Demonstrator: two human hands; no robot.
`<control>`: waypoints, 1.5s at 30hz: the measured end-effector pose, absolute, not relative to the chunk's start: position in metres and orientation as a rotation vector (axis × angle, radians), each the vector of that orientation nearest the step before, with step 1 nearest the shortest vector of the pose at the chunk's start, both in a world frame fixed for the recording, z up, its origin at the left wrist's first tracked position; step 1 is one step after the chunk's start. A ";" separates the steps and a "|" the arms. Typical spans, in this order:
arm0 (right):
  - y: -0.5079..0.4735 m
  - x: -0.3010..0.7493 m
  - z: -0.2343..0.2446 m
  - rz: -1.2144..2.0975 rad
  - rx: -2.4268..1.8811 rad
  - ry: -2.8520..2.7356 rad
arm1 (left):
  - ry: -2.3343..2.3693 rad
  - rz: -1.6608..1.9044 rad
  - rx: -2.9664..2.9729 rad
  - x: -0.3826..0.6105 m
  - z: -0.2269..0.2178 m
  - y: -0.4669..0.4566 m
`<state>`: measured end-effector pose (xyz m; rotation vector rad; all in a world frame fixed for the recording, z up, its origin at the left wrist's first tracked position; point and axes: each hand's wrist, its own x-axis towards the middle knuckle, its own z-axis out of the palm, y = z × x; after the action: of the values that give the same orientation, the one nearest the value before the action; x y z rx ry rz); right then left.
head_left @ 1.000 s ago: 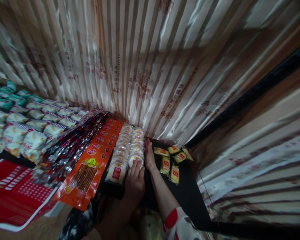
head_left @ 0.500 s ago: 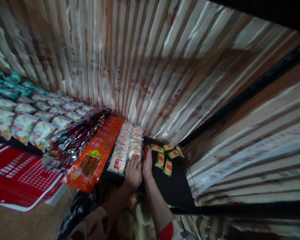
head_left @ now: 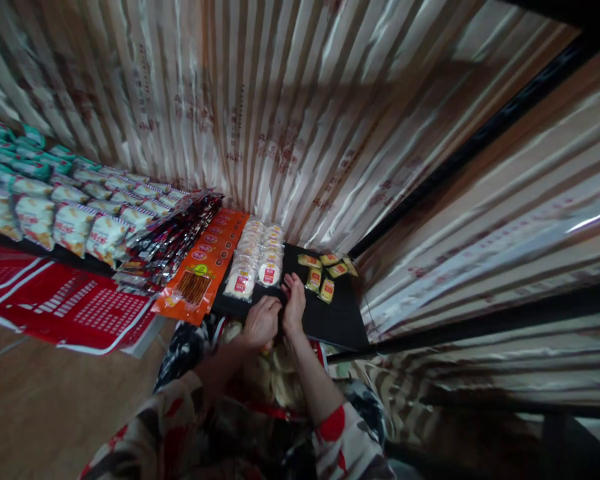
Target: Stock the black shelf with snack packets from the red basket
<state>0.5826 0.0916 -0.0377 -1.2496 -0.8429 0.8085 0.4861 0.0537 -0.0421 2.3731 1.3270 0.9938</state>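
Two rows of white round crackers (head_left: 270, 257) in clear wrappers with red labels lie on the black shelf (head_left: 337, 323). Close to their near end, at the shelf's front edge, is my left hand (head_left: 261, 322), its fingers curled in and nothing showing in them. My right hand (head_left: 294, 301) is beside it, palm turned inward and fingers stretched out, just right of the right-hand row. Several small yellow packets (head_left: 314, 279) are spread over the shelf to the right of that hand. Neither hand visibly grips a packet.
Left of the crackers lie an orange snack bag (head_left: 195, 283), a stack of shiny dark packets (head_left: 177, 237) and rows of white snack bags (head_left: 73, 223). Red baskets (head_left: 80, 310) hang in front. Wrapped items fill a container (head_left: 280, 383) below my hands. Behind is a ribbed sheet (head_left: 275, 127).
My left hand has come off the cracker row, back toward me, and its fingers have curled. My right hand has drawn slightly back from the row. The view has shifted.
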 end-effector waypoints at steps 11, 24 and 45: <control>-0.035 0.556 -0.108 0.903 -1.635 -1.481 | 1.875 0.827 1.833 0.437 -0.123 -0.048; -0.029 0.536 -0.145 0.845 -1.587 -1.775 | 1.911 1.038 1.669 0.427 -0.139 -0.040; -0.043 0.561 -0.101 0.802 -1.838 -1.746 | 1.615 0.975 1.874 0.445 -0.107 -0.052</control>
<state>0.5611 -0.0429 -0.1012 -1.8380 -1.7462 0.8020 0.4449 -0.0522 -0.1070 1.8742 1.6152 0.9750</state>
